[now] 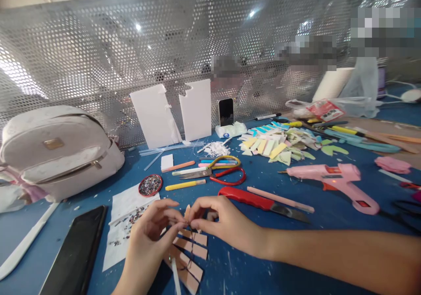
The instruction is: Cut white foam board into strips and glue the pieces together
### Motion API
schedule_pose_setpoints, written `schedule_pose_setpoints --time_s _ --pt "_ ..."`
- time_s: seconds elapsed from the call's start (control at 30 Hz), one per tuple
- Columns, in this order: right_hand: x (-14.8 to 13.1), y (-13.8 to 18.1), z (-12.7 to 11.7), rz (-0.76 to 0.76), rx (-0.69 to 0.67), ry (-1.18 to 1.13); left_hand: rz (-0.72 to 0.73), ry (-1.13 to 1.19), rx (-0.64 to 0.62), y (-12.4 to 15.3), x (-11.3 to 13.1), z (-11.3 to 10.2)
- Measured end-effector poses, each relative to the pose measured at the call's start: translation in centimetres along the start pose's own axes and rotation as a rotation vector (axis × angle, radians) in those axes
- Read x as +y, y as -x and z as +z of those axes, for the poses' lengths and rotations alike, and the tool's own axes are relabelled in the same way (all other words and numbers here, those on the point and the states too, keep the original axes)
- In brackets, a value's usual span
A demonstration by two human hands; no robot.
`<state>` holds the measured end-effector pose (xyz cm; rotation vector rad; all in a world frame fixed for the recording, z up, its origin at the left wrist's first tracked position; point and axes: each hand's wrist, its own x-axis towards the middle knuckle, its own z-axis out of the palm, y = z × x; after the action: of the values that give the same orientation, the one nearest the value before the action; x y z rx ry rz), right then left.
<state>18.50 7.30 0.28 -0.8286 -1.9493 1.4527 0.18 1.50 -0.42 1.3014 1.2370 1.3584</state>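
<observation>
My left hand (154, 227) and my right hand (219, 220) meet low in the middle of the view, fingertips pinched together on a small peach paper piece (187, 211). Below them hangs a string of peach paper strips (190, 253) joined by a dark thread over the blue table (250, 264). Both hands are closed in a pinch. A white sheet with sequins (123, 227) lies just left of my left hand. A round red dish of sequins (150, 185) sits beyond it.
A black phone (77, 253) lies at the near left, a white backpack (55, 150) behind it. A red utility knife (259, 202), scissors (217, 170), a pink glue gun (338, 182) and several coloured paper scraps (276, 143) fill the middle and right. White foam boards (174, 113) lean on the perforated wall.
</observation>
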Motion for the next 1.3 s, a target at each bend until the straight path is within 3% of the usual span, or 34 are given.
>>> schedule_pose_setpoints --time_s 1.3 --pt "-0.07 0.07 -0.16 -0.008 -0.053 -0.113 0.054 -0.047 -0.042 0.39 -0.08 0.07"
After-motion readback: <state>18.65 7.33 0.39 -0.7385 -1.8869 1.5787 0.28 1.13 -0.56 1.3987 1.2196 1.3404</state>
